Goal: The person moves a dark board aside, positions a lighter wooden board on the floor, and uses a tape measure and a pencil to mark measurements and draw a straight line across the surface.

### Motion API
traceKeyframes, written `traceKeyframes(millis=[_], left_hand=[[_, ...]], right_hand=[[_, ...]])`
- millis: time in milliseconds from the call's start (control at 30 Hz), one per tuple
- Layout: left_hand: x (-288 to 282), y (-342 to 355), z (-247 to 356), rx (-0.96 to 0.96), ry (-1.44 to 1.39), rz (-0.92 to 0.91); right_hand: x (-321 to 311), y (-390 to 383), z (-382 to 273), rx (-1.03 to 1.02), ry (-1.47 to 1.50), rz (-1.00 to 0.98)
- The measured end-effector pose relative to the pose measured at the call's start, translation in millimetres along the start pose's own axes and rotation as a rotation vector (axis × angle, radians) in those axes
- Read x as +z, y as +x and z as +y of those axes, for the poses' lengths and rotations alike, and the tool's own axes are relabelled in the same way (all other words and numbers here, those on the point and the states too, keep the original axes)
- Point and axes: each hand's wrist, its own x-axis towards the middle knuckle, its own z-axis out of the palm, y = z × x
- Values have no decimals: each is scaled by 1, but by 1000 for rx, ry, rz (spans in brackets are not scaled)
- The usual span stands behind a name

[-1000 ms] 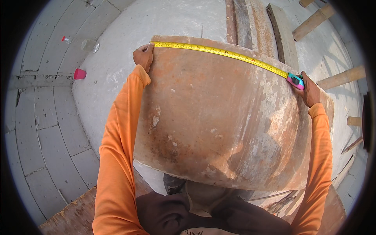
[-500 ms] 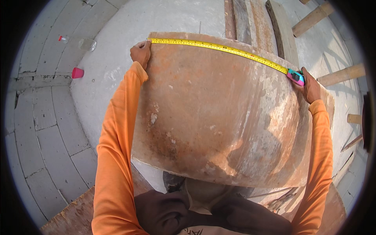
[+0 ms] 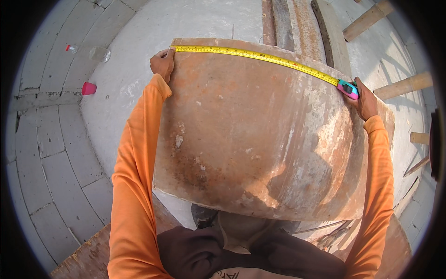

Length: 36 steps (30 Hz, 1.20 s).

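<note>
A yellow tape measure (image 3: 253, 55) is stretched along the far edge of a stained brown board (image 3: 227, 125). My left hand (image 3: 162, 64) is closed at the board's far left corner, pinching the end of the blade. Toward the right end of that edge, my right hand (image 3: 366, 100) grips the turquoise and pink tape case (image 3: 348, 89). The blade lies close along the board's surface between my two hands. The undersides of my fingers are partly hidden on both sides.
Behind the board lie long wooden planks (image 3: 334, 39). Bamboo poles (image 3: 404, 86) stand at the right. A pink cup (image 3: 88, 88) and a clear plastic bottle (image 3: 99, 54) are at the left, by a grey block wall (image 3: 60, 135). Another wooden sheet (image 3: 88, 249) shows below.
The view has shifted slightly, so everything sits a little further left. Both hands keep their hold on the tape measure, and the blade stays extended along the edge.
</note>
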Motion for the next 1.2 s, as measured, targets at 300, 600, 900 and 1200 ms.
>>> traceKeyframes(millis=[300, 600, 900, 1200], left_hand=[[1, 0, 0, 14, -4, 1], [3, 2, -3, 25, -14, -7], [3, 1, -1, 21, -9, -7], [3, 3, -1, -2, -15, -8]], right_hand=[[-5, 1, -4, 30, -53, -74], [-3, 1, 0, 16, -50, -58], [-3, 0, -3, 8, 2, -12], [-5, -1, -6, -8, 0, 5]])
